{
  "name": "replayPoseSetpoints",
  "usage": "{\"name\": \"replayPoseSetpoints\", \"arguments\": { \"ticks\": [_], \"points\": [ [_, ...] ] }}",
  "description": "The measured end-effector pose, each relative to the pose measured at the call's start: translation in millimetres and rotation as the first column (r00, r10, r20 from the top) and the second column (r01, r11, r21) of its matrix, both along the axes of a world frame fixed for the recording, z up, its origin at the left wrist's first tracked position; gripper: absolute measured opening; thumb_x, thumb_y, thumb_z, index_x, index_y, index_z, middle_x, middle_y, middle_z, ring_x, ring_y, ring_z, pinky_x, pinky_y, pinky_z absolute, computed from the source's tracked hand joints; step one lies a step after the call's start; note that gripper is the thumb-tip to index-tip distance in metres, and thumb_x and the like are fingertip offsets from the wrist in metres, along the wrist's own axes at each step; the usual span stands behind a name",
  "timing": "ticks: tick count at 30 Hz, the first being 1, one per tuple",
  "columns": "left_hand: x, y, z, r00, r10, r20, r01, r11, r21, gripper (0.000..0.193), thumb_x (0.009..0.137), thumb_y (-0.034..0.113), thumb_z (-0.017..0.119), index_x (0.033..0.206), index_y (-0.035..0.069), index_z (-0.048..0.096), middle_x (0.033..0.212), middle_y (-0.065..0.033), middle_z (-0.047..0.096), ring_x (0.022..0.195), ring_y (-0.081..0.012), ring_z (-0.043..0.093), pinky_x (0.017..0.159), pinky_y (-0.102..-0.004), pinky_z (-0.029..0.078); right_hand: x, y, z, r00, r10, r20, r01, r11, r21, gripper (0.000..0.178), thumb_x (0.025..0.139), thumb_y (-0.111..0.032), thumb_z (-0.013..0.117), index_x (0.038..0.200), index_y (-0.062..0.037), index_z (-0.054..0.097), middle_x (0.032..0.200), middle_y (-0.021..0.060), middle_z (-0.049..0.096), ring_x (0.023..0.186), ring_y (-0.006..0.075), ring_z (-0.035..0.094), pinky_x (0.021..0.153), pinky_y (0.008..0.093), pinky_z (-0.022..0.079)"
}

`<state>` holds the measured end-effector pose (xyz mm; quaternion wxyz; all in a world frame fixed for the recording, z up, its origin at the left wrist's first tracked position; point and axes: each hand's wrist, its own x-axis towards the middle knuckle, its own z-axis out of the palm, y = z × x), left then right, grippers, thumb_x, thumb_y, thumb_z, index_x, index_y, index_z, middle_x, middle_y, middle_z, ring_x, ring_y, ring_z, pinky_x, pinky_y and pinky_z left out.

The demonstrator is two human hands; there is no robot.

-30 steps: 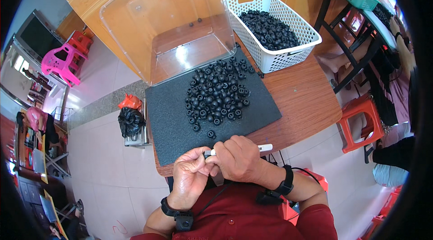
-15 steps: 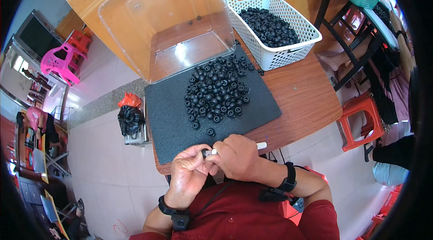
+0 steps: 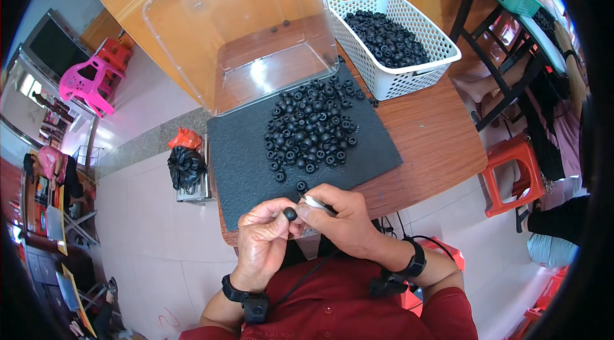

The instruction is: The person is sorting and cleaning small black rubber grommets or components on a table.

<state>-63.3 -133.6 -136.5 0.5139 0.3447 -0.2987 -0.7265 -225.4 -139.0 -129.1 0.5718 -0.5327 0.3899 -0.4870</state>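
My left hand (image 3: 262, 241) pinches a small round black rubber-like part (image 3: 290, 214) between thumb and fingers, its smooth side showing. Close beside it, my right hand (image 3: 345, 221) is closed around a slim white pen-like tool (image 3: 314, 202), partly hidden by the fingers. Both hands meet over the front edge of the table. Just beyond them a loose pile of the same black parts (image 3: 307, 126), several with holes showing, lies on a dark grey mat (image 3: 236, 173). One single part (image 3: 302, 186) sits nearest my fingers.
A clear plastic bin (image 3: 240, 94) stands at the mat's far left edge. A white perforated basket (image 3: 416, 78) full of black parts is at the far right of the wooden table (image 3: 441, 142). A red stool (image 3: 517, 170) and another person are to the right; bagged items (image 3: 185, 167) stand left.
The black part has turned in my left fingers and shows its rounded side. The white tool has shifted in my right hand; its end no longer sticks out to the right. The view moved slightly.
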Motion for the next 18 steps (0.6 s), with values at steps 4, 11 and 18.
{"name": "replayPoseSetpoints", "arguments": {
  "ticks": [4,11,18],
  "points": [
    [2,-3,-7,0.997,-0.031,-0.064,0.03,0.999,-0.017,0.025,0.083,0.013,0.065,0.099,-0.004,0.062,0.082,-0.0086,0.063,0.071,-0.0153,0.058,0.066,-0.0281,0.048,1,1,-1,0.995,-0.003,0.105,-0.008,0.995,0.104,0.011,0.086,-0.009,0.063,0.091,0.0006,0.06,0.079,0.0017,0.062,0.072,0.0041,0.053,0.062,0.0219,0.045],
    [-9,1,5,0.974,0.169,0.151,-0.148,0.979,-0.143,0.024,0.078,0.009,0.07,0.097,-0.006,0.064,0.088,-0.0121,0.066,0.067,-0.0143,0.06,0.062,-0.024,0.05,7,6,0,0.997,-0.055,0.053,0.052,0.997,0.06,0.013,0.085,-0.01,0.065,0.091,0.0013,0.061,0.078,0.0022,0.062,0.074,0.0041,0.054,0.063,0.0224,0.045],
    [-9,1,5,0.971,0.118,0.208,-0.089,0.985,-0.145,0.023,0.081,0.006,0.067,0.1,-0.006,0.065,0.088,-0.0104,0.065,0.067,-0.0115,0.059,0.062,-0.0221,0.048,12,8,-18,0.972,-0.224,-0.069,0.194,0.934,-0.3,0.01,0.082,-0.006,0.063,0.09,0.0008,0.061,0.075,0.0052,0.063,0.067,0.0073,0.058,0.058,0.0243,0.047]
  ]
}}
